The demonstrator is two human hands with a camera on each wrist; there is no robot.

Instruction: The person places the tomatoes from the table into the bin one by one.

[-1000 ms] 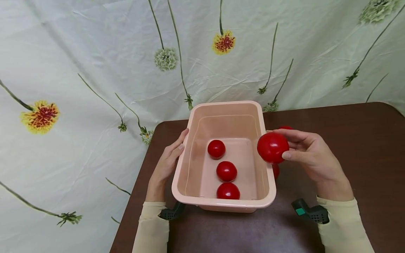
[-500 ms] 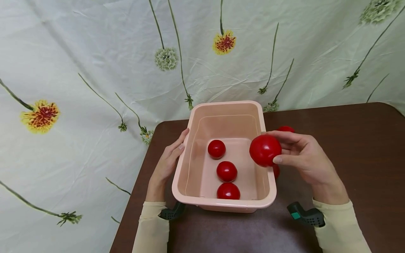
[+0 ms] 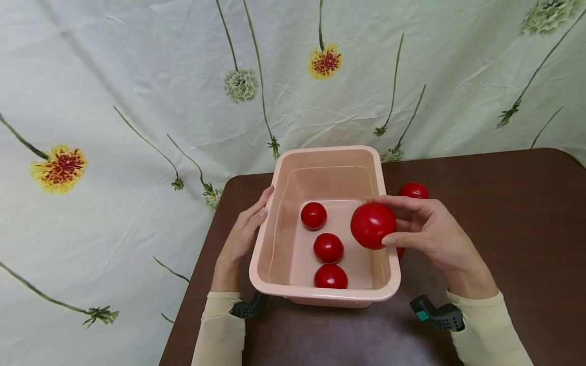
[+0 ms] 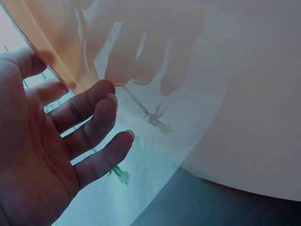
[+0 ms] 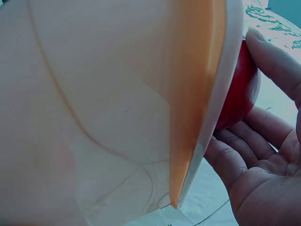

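My right hand [image 3: 426, 229] holds a glossy red ball [image 3: 373, 225] between thumb and fingers, above the right side of a pink plastic basin [image 3: 256, 264]. In the right wrist view the basin's rim hides part of the held ball [image 5: 242, 92]. Down in the basin sit three similar red balls: one farther back [image 3: 313, 216], one in the middle [image 3: 328, 248] and one by the near wall [image 3: 330, 277]. My left hand [image 3: 241, 239] rests against the basin's left side; its fingers [image 4: 89, 127] look relaxed, their tips at the outer wall in the left wrist view.
Right of the basin, on the dark brown table [image 3: 513, 218], another red ball [image 3: 413, 190] lies behind my right hand. One more [image 3: 401, 252] peeks out between basin and hand, mostly hidden. A flower-printed cloth [image 3: 183, 76] hangs behind the table.
My right hand has carried the red ball leftward and slightly nearer, from over the basin's right rim to above its inside. The left hand and basin stay put.
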